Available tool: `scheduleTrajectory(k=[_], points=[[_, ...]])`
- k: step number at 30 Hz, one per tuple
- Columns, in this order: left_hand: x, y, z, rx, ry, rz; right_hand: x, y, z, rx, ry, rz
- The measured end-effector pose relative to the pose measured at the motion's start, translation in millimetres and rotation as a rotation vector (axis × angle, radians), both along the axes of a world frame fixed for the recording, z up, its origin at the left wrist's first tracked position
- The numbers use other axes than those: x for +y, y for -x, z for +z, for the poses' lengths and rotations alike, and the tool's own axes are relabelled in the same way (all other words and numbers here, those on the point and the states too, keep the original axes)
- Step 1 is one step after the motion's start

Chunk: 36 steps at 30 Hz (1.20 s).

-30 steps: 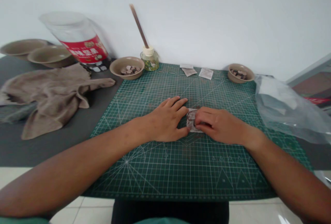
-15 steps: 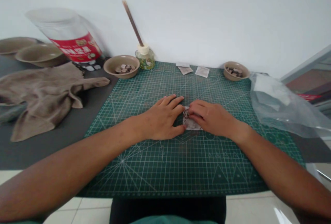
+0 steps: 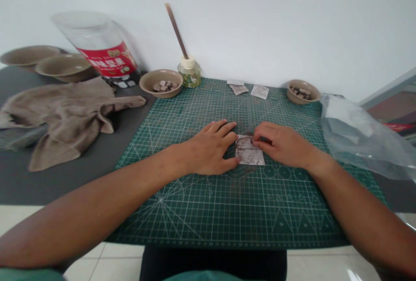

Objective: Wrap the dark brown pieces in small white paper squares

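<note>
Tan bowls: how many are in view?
4: leftmost round tan bowl, second tan bowl beside it, third tan bowl and fourth tan bowl at the green cutting mat's far corners.

Dark table (image 3: 58, 188); green cutting mat (image 3: 247, 216) w/ sachets (image 3: 259, 92), bowl (image 3: 300, 92)

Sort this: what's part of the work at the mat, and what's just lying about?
In use:
left hand against a small printed paper packet
right hand at its top edge
green cutting mat beneath

Lying about:
two flat paper packets
two bowls of brown pieces
diffuser bottle
tipped red-labelled jar
beige cloth
clear plastic bag
</note>
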<state>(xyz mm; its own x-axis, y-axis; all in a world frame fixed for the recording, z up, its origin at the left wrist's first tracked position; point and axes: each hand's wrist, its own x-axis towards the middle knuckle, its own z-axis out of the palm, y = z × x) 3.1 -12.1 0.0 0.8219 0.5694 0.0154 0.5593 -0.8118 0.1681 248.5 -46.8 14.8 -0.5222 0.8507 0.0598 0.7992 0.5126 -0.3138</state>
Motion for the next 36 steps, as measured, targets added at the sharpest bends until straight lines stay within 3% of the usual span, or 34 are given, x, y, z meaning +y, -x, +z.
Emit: scheduleTrajectory(k=[5, 10, 15, 20, 25, 31, 36], points=[[0.8, 0.4, -1.3, -0.005, -0.010, -0.013, -7.9, 6.5, -1.7, 0.037, 0.069, 0.131], [0.7, 0.6, -1.3, -0.006, -0.010, -0.006, -2.4, 2.3, -2.7, 0.012, -0.045, -0.011], [0.4, 0.4, -0.9, -0.004, -0.004, -0.009, -7.1, 7.7, -2.7, 0.044, 0.031, 0.162], [0.6, 0.1, -0.6, 0.006, -0.005, 0.001, 1.4, 2.0, -4.7, 0.048, -0.062, 0.014], [0.3, 0.0, 0.2, -0.001, 0.004, -0.015, 1.7, 4.1, -6.2, 0.115, 0.043, 0.174], [0.5, 0.1, -0.2, 0.000, 0.004, 0.005, 8.9, 4.2, -1.1, 0.094, -0.016, 0.027], [-0.2, -0.2, 0.7, -0.008, 0.004, -0.012, 1.8, 4.0, 0.6, 0.133, 0.133, 0.222]])
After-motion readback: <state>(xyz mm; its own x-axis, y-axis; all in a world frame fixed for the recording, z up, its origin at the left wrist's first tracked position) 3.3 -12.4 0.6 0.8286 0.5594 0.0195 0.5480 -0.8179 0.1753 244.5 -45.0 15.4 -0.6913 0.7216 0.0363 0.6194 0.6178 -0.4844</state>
